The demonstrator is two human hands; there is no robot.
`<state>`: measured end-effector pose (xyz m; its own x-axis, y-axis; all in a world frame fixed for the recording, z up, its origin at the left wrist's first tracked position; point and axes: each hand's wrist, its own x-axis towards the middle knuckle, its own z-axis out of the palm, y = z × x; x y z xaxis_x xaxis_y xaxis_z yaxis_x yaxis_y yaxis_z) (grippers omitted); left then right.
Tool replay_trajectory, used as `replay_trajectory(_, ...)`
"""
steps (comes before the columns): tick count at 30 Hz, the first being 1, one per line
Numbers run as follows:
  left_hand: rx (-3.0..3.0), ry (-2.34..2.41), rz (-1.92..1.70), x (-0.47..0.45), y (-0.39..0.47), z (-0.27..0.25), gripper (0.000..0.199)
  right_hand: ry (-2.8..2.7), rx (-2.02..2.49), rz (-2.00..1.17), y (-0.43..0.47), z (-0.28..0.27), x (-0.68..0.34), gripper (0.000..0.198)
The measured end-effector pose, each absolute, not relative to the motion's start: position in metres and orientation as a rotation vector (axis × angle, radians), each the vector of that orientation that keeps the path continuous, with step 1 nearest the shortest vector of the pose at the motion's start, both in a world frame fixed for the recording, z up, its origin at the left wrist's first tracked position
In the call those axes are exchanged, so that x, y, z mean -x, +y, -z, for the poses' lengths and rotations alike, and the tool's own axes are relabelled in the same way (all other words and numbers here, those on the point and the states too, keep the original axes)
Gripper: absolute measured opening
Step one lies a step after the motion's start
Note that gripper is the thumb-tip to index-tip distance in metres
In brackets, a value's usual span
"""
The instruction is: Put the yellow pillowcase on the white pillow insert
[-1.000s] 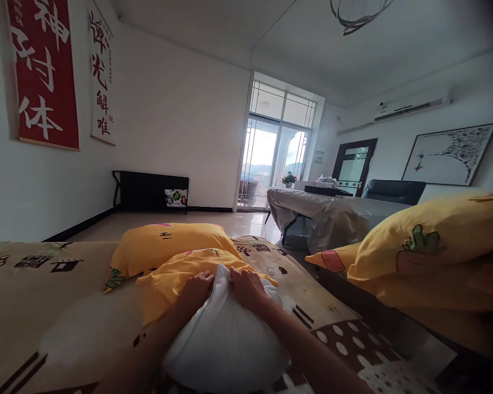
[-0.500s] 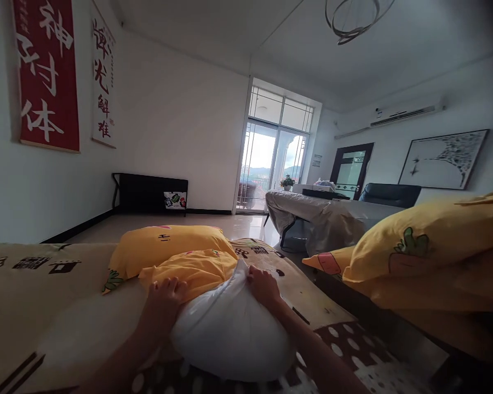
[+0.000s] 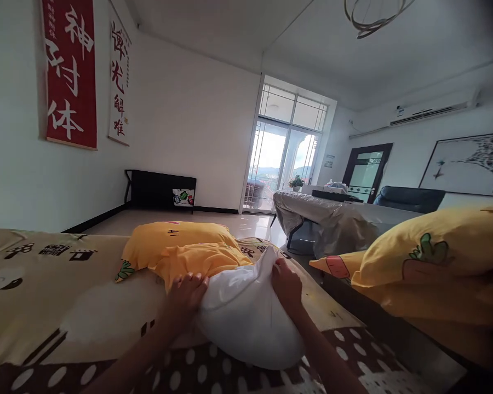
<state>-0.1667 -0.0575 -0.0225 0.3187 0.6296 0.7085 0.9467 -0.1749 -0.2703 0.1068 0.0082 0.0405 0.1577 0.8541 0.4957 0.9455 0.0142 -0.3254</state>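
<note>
A plump white pillow (image 3: 250,323) lies on the bed, its far end bordering a crumpled yellow pillowcase (image 3: 207,258). How far the pillow sits inside the case is hidden. With fingers closed, my right hand (image 3: 287,284) grips the white pillow's upper right corner and holds it up in a peak. My left hand (image 3: 188,295) is closed with curled fingers on the pillowcase's near edge, against the pillow's left side. Behind them rests a filled yellow pillow (image 3: 176,232) with a green leaf print.
A patterned bedsheet (image 3: 107,306) spreads underneath. More yellow bedding (image 3: 394,268) is piled at right, across a dark gap. Beyond stand a plastic-covered table (image 3: 299,205), a dark chair (image 3: 411,198) and a low black stand (image 3: 160,189) by the wall.
My right hand has lifted the pillow's corner slightly higher. My left hand has shifted closer to the pillow's side. The whole view has swung a little left.
</note>
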Motion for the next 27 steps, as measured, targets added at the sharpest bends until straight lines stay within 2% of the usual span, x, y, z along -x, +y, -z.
replay_trajectory(5,2.217,-1.514,0.533,0.154,-0.023,-0.026,0.03,-1.909,1.528,0.406,-0.015,-0.029,-0.095,0.023)
replay_trajectory(8,2.353,-1.636,0.6,0.156,-0.009,-0.04,0.023,-2.017,1.429,0.407,-0.019,-0.028,-0.081,0.022)
replay_trajectory(14,2.268,-1.88,0.6,0.17,-0.006,-0.035,0.014,-2.341,1.419,0.3,-0.02,-0.032,-0.033,0.022)
replay_trajectory(19,2.089,-2.08,0.668,0.169,-0.006,-0.032,0.019,-2.592,1.298,0.346,-0.027,-0.027,0.017,0.03)
replay_trajectory(27,2.138,-1.955,0.584,0.146,-0.02,-0.028,0.026,-2.561,1.537,0.426,0.0,-0.027,0.031,0.033)
